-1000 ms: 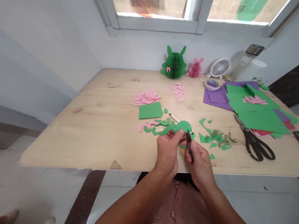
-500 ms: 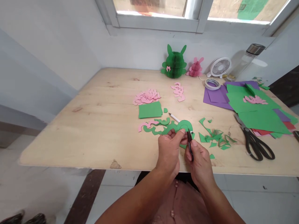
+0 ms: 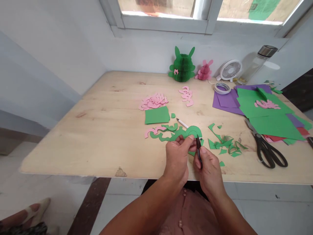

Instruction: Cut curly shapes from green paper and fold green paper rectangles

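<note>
My left hand (image 3: 178, 156) pinches a green paper piece (image 3: 195, 130) near the table's front edge. The piece has a rounded end, with a curved line inside it. My right hand (image 3: 209, 166) is closed around small black scissors (image 3: 198, 148), whose tip meets the lower right side of that paper. My fingers partly hide the handles. Just left of my hands lie wavy green cut-outs (image 3: 167, 136) and a pink one (image 3: 152, 130). Behind the held piece, a white pen (image 3: 182, 123) rests on the table. Green scraps (image 3: 227, 143) are scattered to the right.
Large black-handled scissors (image 3: 266, 147) lie right, beside stacked green paper (image 3: 274, 125) and purple sheets (image 3: 228, 101) with a tape roll (image 3: 222, 88). Pink cut-outs (image 3: 154, 101) lie beyond a green rectangle (image 3: 157, 115). Paper figures (image 3: 183, 68), a fan (image 3: 231, 70) and a bottle (image 3: 254, 65) stand behind.
My hands, the green paper and the scissors are almost unmoved. At the lower left, another person's leg and shoe have come further into view on the floor.
</note>
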Demonstrator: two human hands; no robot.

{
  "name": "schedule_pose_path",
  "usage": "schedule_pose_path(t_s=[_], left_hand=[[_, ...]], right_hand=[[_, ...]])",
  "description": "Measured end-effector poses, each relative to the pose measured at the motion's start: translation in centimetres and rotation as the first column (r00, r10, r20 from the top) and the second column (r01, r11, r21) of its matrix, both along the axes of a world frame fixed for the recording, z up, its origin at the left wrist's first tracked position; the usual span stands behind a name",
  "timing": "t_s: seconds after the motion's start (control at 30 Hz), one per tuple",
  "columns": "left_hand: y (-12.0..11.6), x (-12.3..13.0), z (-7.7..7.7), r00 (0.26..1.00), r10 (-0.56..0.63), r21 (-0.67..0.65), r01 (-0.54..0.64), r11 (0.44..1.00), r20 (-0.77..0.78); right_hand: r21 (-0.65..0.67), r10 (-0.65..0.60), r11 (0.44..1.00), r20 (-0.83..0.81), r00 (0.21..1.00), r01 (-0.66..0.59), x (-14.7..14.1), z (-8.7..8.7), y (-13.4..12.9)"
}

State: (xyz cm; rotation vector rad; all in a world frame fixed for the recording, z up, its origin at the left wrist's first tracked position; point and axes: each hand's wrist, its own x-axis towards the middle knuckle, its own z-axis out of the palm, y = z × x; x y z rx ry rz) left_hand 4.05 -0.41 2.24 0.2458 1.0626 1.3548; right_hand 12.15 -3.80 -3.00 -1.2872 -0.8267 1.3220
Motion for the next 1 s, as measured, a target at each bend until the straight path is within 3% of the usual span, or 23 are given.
schedule_pose_path(t_s=[0.57,1.0], left_hand=[[-0.06,-0.03,-0.05,1.0,0.002,-0.007,-0.002,1.0,0.02],[0.28,-0.79,-0.22,1.0,-0.013,0.007,0.013,1.0,0.01]], right_hand=[[0.004,-0.026,1.0,0.021,0.999,0.026,0.05,-0.35,0.07],[-0.011,0.057,0.998,0.013,0.998,-0.057,0.46,-0.35,-0.14]])
